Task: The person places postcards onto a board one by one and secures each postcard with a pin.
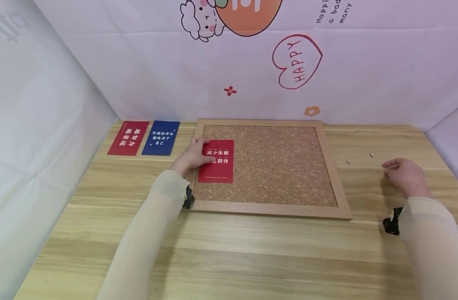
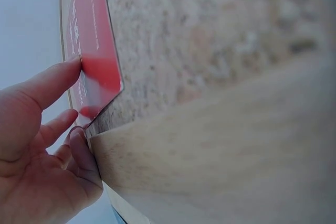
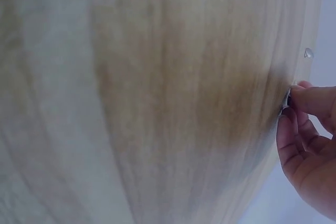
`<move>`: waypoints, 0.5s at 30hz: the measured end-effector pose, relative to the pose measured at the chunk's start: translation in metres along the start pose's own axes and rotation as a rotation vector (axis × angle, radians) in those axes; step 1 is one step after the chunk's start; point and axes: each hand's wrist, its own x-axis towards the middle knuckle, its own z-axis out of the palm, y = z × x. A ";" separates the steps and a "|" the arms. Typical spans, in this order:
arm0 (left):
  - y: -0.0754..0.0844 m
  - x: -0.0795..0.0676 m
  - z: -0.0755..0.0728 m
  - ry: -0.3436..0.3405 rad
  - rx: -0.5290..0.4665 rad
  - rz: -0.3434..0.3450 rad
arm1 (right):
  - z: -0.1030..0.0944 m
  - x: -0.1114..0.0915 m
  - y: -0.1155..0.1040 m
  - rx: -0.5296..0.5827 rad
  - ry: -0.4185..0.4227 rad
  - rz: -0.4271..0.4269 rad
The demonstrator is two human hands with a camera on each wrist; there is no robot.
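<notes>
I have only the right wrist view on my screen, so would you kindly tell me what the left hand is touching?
Observer: In the head view, the left hand touches a red card with white lettering.
Operator: Thank you; and what is that card lying on, if I may ask?
Observer: It lies at the left end of a wood-framed corkboard.
Operator: Would you also say whether any other cards are about?
Observer: Yes, two lie side by side to the left of the corkboard: a second red card and, nearer the corkboard, a blue card.

Left grip [image 2: 39, 166] against 1 red card [image 2: 103, 72] on corkboard [image 2: 205, 40]
</notes>
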 end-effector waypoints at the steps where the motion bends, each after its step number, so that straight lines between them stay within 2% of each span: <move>1: 0.000 0.000 0.000 -0.001 0.004 0.000 | 0.000 0.000 0.000 -0.003 0.010 -0.002; 6: -0.001 0.001 0.000 -0.002 0.008 -0.001 | 0.001 0.000 -0.001 -0.006 0.080 -0.014; 15: 0.000 0.001 0.000 -0.005 0.006 -0.001 | 0.002 0.004 -0.006 0.069 0.217 0.009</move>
